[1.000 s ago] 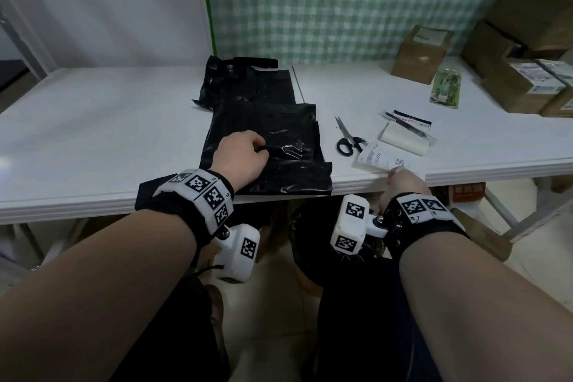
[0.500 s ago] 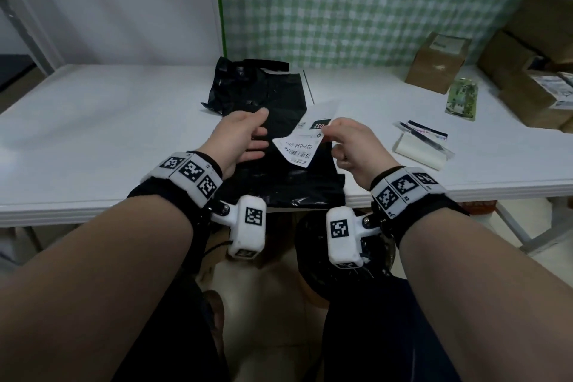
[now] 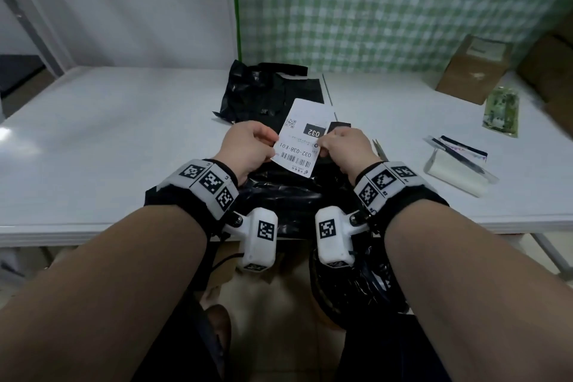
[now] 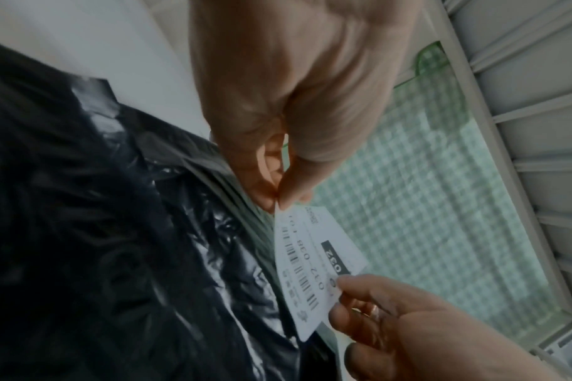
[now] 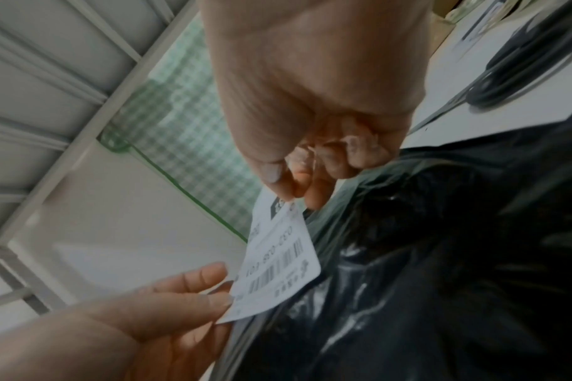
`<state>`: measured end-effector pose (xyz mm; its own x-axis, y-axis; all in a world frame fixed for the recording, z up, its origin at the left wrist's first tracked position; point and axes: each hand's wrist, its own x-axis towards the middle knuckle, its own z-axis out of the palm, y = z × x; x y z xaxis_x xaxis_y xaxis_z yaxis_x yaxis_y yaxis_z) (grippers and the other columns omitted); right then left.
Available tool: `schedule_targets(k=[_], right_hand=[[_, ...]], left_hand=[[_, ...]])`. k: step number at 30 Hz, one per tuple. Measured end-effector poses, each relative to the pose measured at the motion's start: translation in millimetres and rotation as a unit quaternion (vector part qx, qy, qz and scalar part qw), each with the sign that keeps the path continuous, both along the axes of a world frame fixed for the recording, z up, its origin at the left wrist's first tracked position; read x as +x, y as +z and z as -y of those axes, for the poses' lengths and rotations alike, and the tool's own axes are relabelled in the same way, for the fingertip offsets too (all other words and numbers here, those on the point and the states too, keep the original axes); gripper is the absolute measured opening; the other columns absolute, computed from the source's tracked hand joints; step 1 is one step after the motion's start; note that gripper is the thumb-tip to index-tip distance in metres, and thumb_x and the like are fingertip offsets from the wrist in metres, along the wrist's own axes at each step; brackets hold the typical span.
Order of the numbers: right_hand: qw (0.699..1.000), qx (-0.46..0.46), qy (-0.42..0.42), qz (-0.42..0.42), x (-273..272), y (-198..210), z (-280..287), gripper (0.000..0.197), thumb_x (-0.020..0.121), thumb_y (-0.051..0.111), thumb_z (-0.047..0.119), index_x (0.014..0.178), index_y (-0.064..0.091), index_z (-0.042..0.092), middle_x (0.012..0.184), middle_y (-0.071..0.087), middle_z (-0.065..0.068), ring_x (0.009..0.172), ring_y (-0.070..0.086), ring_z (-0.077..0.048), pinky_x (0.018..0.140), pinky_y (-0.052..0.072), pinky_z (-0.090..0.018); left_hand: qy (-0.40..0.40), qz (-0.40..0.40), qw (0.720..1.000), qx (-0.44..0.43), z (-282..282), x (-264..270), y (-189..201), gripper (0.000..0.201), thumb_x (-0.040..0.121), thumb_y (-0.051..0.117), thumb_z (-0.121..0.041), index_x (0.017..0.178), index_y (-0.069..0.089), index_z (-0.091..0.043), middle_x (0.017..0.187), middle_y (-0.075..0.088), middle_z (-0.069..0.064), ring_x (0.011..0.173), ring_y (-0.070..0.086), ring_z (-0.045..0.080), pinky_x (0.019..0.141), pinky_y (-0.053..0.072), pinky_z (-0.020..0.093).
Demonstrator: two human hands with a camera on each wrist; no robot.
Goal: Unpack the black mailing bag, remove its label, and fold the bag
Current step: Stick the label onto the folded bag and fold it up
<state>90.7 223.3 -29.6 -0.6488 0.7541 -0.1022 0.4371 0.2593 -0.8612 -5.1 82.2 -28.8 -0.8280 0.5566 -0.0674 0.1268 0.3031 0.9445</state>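
Atop white table [image 3: 124,139]: black bag [image 3: 279,195], boxes [image 3: 474,71]; green-checked wall [image 3: 387,9].

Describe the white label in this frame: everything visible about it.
The white label is a thin, rounded-cornered paper slip printed with a barcode, a QR code, "032-038-E01" and a black box reading "032". It is held flat in the air above the black mailing bag, tilted, print up. The left hand pinches one edge, the right hand the opposite edge.

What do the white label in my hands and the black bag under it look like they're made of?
Label: likely matte paper with printed barcode and numbers; it stays fairly flat where the left hand and right hand pinch it. Black bag: probably thin glossy plastic film, crinkled, with bright highlights.
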Motion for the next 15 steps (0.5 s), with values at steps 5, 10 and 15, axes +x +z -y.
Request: schedule_targets(k=[5,10,15], right_hand=[[0.974,0.134,0.039,0.178,-8.3,-15.9,-9.4,0.024,0.088,0.058,0.025,0.099,0.065,0.005,0.108,0.067,-0.009,0.104,0.061,-0.027,0.078,0.044,-0.027],[0.961,0.153,-0.024,0.231,0.0,-19.7,-13.5,0.037,0.082,0.066,0.034,0.109,0.062,0.009,0.114,0.065,-0.010,0.104,0.062,-0.027,0.069,0.036,-0.026],[0.971,0.074,-0.122,0.192,9.2,-16.9,-21.7,0.042,0.081,0.063,0.024,0.117,0.053,0.004,0.114,0.062,-0.009,0.109,0.060,-0.028,0.078,0.044,-0.027]], left_hand=[[0.011,-0.086,0.987,-0.135,-6.9,-7.5,-13.3,0.034,0.073,0.059,0.009,0.065,0.063,-0.023,0.085,0.065,0.002,0.093,0.065,0.022,0.083,0.054,0.029],[0.001,-0.172,0.955,-0.240,-6.1,-3.2,-6.1,0.018,0.078,0.064,-0.004,0.089,0.070,-0.017,0.109,0.065,0.003,0.103,0.060,0.020,0.087,0.046,0.025],[0.093,-0.078,0.948,-0.293,3.1,-9.2,-3.9,0.047,0.074,0.067,-0.021,0.117,0.052,-0.007,0.122,0.047,0.016,0.106,0.054,0.031,0.082,0.047,0.031]])
